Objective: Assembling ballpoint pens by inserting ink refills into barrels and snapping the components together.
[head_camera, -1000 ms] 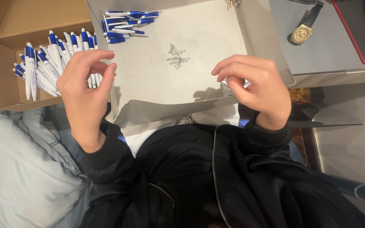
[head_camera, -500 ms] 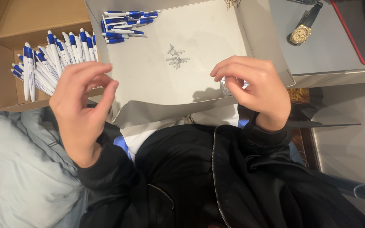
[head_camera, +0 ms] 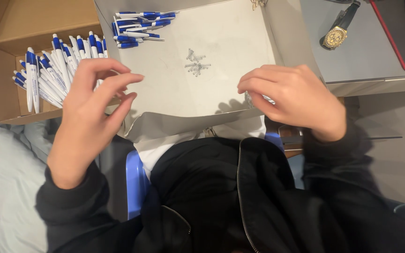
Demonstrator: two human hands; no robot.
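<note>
While your left hand [head_camera: 87, 119] is hovering half-open and empty beside the boxed blue-and-white pens [head_camera: 48, 75], your right hand [head_camera: 294, 100] is pinching a small pen part [head_camera: 258, 99] near the tray's [head_camera: 174, 107] right edge; loosening risks dropping it into your lap.

package: brown cardboard box [head_camera: 5, 93] | place: far left, beside grey tray | shape: rectangular, flaps opened | contents: filled with white-and-blue pens [head_camera: 48, 70] | labels, signs, screens: none seen
</note>
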